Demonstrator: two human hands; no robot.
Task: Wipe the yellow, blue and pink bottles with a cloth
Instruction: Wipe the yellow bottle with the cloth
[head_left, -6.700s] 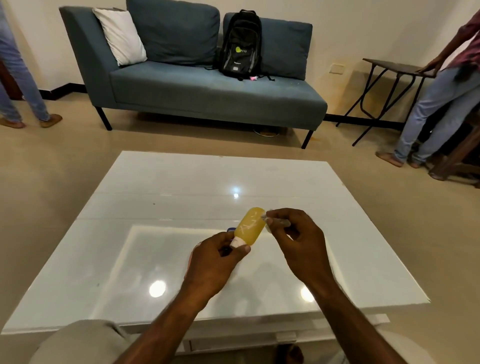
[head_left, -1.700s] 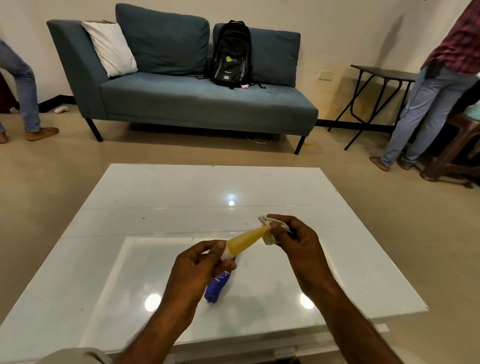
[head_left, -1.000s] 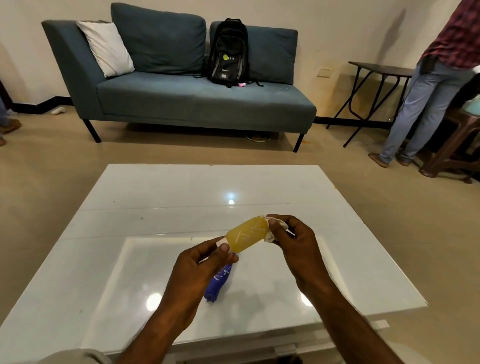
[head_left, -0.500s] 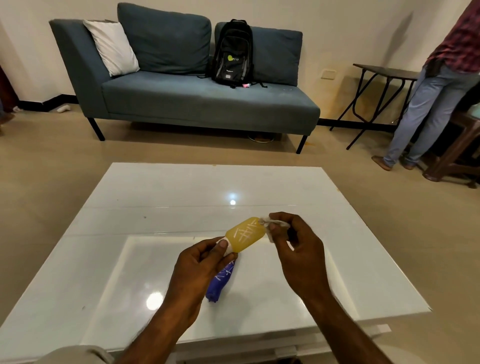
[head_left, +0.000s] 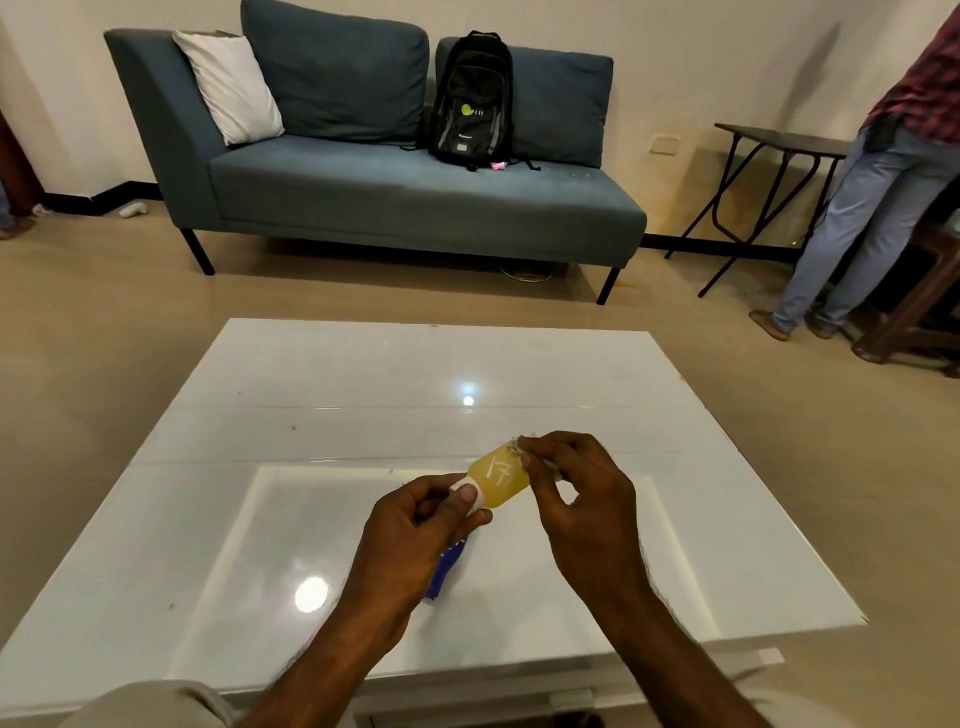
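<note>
Blue bottle (head_left: 448, 570): lay on counter (head_left: 260, 519), under left hand (head_left: 410, 535). Yellow bottle (head_left: 497, 478): above it, cap pinched by left hand. Right hand (head_left: 582, 499): pinched cloth (head_left: 519, 451) against bottle's far end; best rotated, every face rubbed.

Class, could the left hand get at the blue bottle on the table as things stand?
Probably not at once: the left hand is busy pinching the yellow bottle by its cap. The blue bottle lies on the table right beneath it, otherwise unblocked.
</note>
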